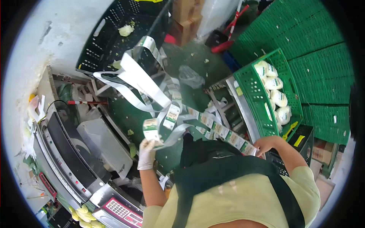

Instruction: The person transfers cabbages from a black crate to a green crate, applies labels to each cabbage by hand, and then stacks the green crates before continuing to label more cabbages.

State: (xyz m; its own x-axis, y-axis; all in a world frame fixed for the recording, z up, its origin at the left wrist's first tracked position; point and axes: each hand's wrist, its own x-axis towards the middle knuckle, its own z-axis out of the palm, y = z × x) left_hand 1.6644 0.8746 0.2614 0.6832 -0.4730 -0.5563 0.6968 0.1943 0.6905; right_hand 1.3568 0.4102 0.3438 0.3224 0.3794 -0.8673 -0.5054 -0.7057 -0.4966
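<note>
A long strip of printed labels (pixel 226 133), green and white with a blank white back, hangs in tangled loops in front of my body. My left hand (pixel 146 156), in a white glove, pinches one loop of it. On the other side, my right hand (pixel 265 144), which looks bare, grips the far end of the strip beside a black crate (pixel 303 133). Between the two hands the strip sags in a slanting line, printed side up. Several more loops rise above my left hand toward a large black crate (pixel 125 57).
At the right a green crate (pixel 249 95) holds several wrapped white cabbages (pixel 280 98), beside stacked green crates (pixel 315 26). A wrapping machine (pixel 68 148) and a keypad panel (pixel 121 212) stand at the left. Scraps and a clear plastic bag (pixel 191 77) lie on the green floor.
</note>
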